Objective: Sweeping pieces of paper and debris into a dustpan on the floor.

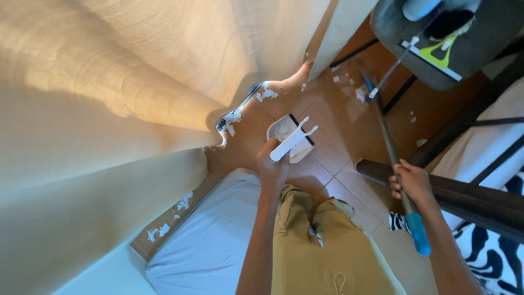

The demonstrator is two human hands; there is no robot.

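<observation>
Left hand point(273, 164) gripped a white dustpan point(290, 137); right hand point(410, 183) closed round a broom point(390, 145).
A green-and-white label point(436, 53) sat top right on a dark chair point(480, 38). The dustpan stood tilted on the brown floor point(338, 142), near white scraps point(266, 94) along the wall. The left arm reached forward; the right fist held the blue-gripped shaft mid-length.

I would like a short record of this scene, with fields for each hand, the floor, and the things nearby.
left hand: left hand grips the handle of a white dustpan, held low over the floor
right hand: right hand grips a broom handle with a blue end
floor: brown tiles with white flakes along the wall base
wall: beige wall, paint peeling near the bottom
nearby: pale mattress, dark chair, zebra-patterned fabric
</observation>
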